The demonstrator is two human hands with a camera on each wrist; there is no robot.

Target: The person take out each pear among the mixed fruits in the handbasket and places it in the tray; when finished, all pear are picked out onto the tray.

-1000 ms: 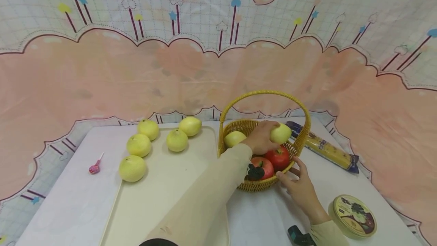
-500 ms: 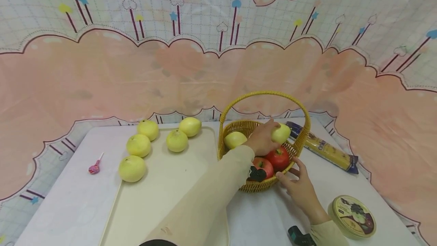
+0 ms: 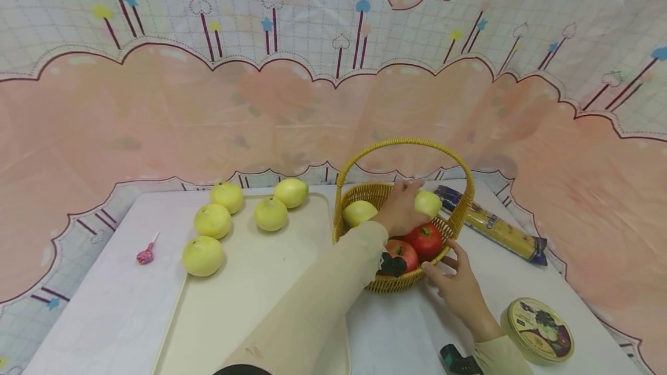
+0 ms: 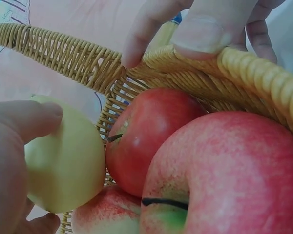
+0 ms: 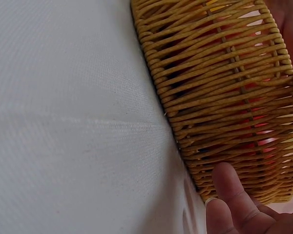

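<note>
A yellow wicker basket (image 3: 388,285) with a tall arched handle holds red apples (image 3: 424,241) and yellow-green fruits (image 3: 359,213). My left hand (image 3: 398,213) reaches into it and holds a smooth yellow-green fruit (image 3: 428,205) near the far right inner side. In the left wrist view, one fingertip lies on top of this fruit (image 4: 71,161) and another finger shows below it, beside the apples (image 4: 234,170). With thumb and fingers, my right hand (image 3: 461,291) grips the basket's near right rim. The right wrist view shows its fingers (image 5: 229,183) against the woven outer wall.
A cream tray (image 3: 239,317) at the left bears several yellow-green fruits (image 3: 203,256) along its far and left sides. Left of it lies a wrapped lollipop (image 3: 146,254). Right of the basket are a long cookie packet (image 3: 502,227) and a round tin (image 3: 542,328).
The fruit in my left hand has shifted very slightly down and left, and the fingers on it have moved a little. My right hand stays on the basket rim.
</note>
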